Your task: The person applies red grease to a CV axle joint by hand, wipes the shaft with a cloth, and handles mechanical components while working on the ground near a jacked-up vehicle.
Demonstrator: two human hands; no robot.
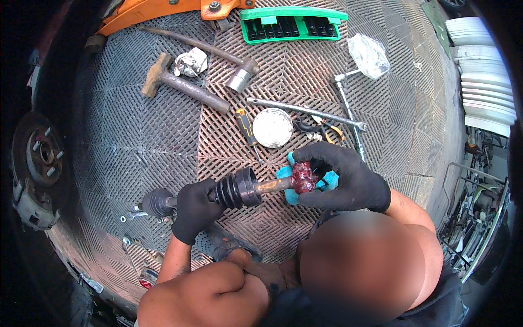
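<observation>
A drive shaft lies across in front of me, held off the floor. My left hand, black-gloved, is wrapped round it just left of a black ribbed rubber boot. Farther left, a second dark boot covers the shaft's other end. At the right end sits a tripod joint coated in dark red grease. My right hand, also gloved, curves round that joint, its fingers closed on a bright blue rag. Parts of the rag show on both sides of the joint.
Beyond the hands lie a screwdriver, a round white lid, pliers, a long steel bar and a hammer. Farther off are a green socket case and an orange jack. A wheel hub stands at left.
</observation>
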